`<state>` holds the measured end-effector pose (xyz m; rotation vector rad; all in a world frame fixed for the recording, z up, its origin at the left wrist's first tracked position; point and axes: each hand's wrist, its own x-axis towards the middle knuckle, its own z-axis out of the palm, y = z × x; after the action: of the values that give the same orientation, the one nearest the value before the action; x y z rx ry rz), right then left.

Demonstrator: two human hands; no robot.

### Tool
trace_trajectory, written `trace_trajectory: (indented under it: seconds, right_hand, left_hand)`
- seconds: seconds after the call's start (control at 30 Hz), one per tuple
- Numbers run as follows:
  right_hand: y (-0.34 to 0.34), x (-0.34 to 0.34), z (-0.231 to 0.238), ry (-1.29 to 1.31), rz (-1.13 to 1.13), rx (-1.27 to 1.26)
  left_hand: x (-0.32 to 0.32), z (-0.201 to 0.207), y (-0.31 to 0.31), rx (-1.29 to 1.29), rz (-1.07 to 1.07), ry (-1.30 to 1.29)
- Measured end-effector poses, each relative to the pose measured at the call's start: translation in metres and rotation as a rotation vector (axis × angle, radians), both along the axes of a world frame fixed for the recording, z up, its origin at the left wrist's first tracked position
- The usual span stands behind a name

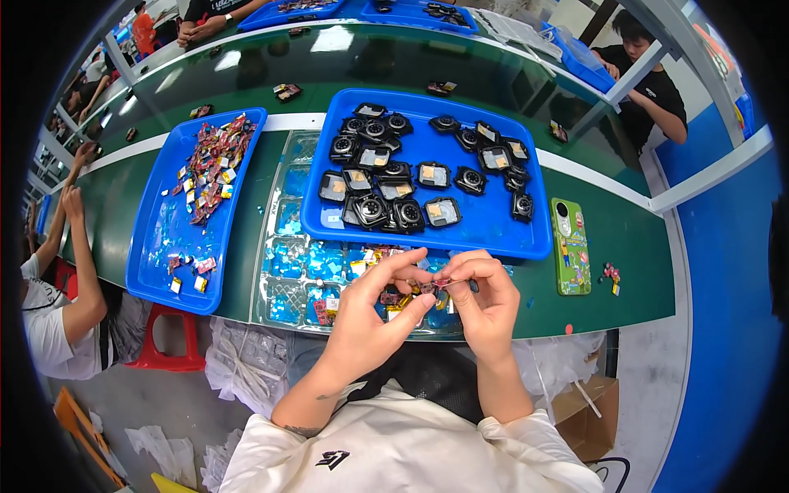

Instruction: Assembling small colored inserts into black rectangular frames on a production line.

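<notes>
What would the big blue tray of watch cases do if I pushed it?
The blue tray would probably slide, not tip, because it's wide and shallow. Its black watch cases might shift, since they lie loose. It might wobble where it overlaps the clear compartment tray.

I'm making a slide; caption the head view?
Left hand and right hand meet at a small reddish part above a clear compartmented tray; black watch casings lie beyond.

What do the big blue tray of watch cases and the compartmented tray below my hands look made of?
Blue tray: probably moulded plastic, semi-gloss, from its even colour and rounded corners. Compartmented tray: likely thin, shiny clear plastic; green shows through its edge.
</notes>
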<state>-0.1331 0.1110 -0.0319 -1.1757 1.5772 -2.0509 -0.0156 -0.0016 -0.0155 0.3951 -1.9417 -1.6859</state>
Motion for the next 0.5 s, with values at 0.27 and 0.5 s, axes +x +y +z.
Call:
trace_trajectory:
  seconds: [0.27, 0.5]
  right_hand:
    - [0.002, 0.0, 0.004, -0.101, 0.054, -0.058]
    - [0.0, 0.0, 0.002, -0.194, -0.014, -0.071]
  left_hand:
    - [0.002, 0.0, -0.001, 0.004, -0.028, -0.021]
    - [0.001, 0.004, 0.003, 0.013, 0.019, -0.034]
